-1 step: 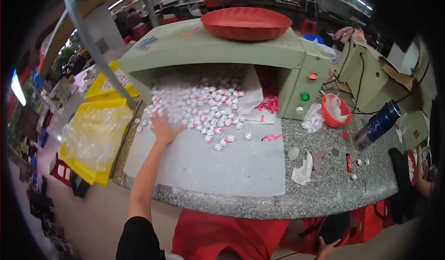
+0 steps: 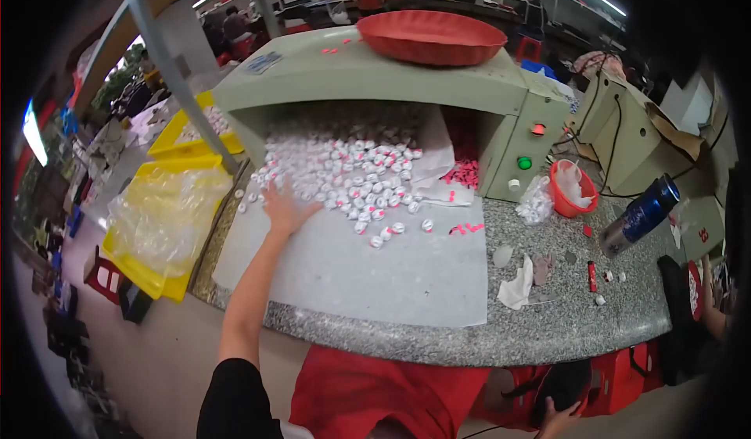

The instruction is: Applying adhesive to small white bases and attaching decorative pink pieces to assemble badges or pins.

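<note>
My left hand (image 2: 288, 208) lies with fingers spread at the left front of a pile of small white balls with pink marks (image 2: 368, 181). Its fingertips touch the nearest balls; nothing is gripped. The pile spreads out of the opening of a pale green box-shaped machine (image 2: 368, 71) onto a white sheet (image 2: 375, 279). A few balls lie loose at the front. Low at the right, my right hand (image 2: 557, 419) holds the edge of a black rounded pad (image 2: 565, 384) on a red stool (image 2: 520, 384); some of its fingers are hidden.
A red tray (image 2: 432, 39) sits on the machine. Yellow trays (image 2: 174, 279) with clear plastic stand at the left. Small pink pieces (image 2: 463, 175) lie right of the pile. On the speckled counter (image 2: 547, 333) are a red cup (image 2: 562, 203), a blue bottle (image 2: 643, 212) and a crumpled tissue (image 2: 516, 285).
The whole view has shifted slightly, with the machine and counter now a little farther right and higher. Both hands keep their places against the balls and the pad.
</note>
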`<state>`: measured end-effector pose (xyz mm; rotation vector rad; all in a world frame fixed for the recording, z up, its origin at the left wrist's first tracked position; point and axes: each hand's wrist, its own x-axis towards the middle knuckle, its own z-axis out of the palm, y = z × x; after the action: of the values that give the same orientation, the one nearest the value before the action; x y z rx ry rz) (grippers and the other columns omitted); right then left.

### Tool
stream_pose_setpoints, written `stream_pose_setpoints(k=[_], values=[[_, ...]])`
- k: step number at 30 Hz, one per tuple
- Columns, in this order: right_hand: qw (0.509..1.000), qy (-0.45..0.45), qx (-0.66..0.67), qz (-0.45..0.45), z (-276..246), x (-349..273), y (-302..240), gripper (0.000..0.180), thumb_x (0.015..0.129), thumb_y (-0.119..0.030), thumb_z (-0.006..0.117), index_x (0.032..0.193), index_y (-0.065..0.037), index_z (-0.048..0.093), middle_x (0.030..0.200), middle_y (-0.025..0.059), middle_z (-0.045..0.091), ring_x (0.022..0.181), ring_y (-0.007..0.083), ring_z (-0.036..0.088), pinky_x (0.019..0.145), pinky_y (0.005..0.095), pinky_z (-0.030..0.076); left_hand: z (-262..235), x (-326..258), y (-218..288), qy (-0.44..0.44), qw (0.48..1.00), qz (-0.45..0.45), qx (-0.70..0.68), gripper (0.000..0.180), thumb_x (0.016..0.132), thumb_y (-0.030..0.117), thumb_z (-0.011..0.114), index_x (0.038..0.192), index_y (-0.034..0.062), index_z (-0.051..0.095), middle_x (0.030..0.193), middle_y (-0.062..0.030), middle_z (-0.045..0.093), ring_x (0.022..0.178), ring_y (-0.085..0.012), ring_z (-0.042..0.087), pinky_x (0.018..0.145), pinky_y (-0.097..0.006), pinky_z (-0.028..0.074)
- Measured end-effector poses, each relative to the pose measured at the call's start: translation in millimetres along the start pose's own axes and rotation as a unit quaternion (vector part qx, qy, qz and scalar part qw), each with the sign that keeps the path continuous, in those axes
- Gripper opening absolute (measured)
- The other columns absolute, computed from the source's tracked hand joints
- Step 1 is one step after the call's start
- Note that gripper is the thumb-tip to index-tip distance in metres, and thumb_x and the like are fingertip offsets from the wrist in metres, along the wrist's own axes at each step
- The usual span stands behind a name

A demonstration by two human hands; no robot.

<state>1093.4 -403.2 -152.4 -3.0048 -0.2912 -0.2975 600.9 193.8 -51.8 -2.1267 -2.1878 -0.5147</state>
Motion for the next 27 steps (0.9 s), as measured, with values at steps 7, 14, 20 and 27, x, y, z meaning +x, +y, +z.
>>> stream_pose_setpoints(k=[7, 14, 20, 27], values=[[0.814, 0.007, 0.477, -0.332, -201, -47, -217, 0.035, 0.082, -0.004, 0.054, 0.117, -0.002, 0.048, 0.119, 0.0125, 0.049, 0.112, 0.0222, 0.046, 0.092, 0.0339, 0.035, -11, 5, 4, -0.020, 1.000, -0.009, -0.013, 0.108, 0.059, 0.072, 0.059, 0.141, 0.0186, 0.011, 0.141, -0.0273, 0.008, 0.129, -0.0478, 0.003, 0.098, -0.062, 0.016], [0.663, -0.020, 0.366, -0.653, -213, -161, -507, 0.071, 0.065, -0.014, 0.072, 0.127, -0.007, 0.038, 0.131, 0.0224, 0.034, 0.122, 0.0388, 0.031, 0.101, 0.0427, 0.028, -12, 31, -3, 0.031, 0.994, -0.026, -0.105, 0.103, 0.060, 0.072, 0.058, 0.140, 0.0240, 0.014, 0.141, -0.0253, 0.006, 0.129, -0.0454, 0.005, 0.094, -0.066, 0.014], [0.727, -0.029, 0.257, -0.636, -120, -171, -708, 0.074, 0.071, -0.037, 0.063, 0.133, -0.010, 0.033, 0.131, 0.0259, 0.029, 0.121, 0.0494, 0.022, 0.100, 0.0586, 0.014, -1, 91, 10, 0.203, 0.970, 0.089, -0.097, 0.080, 0.065, 0.054, 0.066, 0.131, 0.0170, 0.037, 0.132, -0.0301, 0.024, 0.116, -0.0459, 0.028, 0.092, -0.056, 0.027], [0.721, 0.036, 0.366, -0.588, -101, -130, -831, 0.038, 0.079, -0.033, 0.052, 0.107, -0.008, 0.057, 0.105, 0.0172, 0.056, 0.101, 0.0335, 0.050, 0.086, 0.0460, 0.038, 53, 234, 44, 0.230, 0.945, 0.232, -0.008, 0.042, 0.076, 0.035, 0.054, 0.106, 0.0039, 0.056, 0.104, -0.0150, 0.057, 0.099, -0.0331, 0.051, 0.087, -0.042, 0.038]])
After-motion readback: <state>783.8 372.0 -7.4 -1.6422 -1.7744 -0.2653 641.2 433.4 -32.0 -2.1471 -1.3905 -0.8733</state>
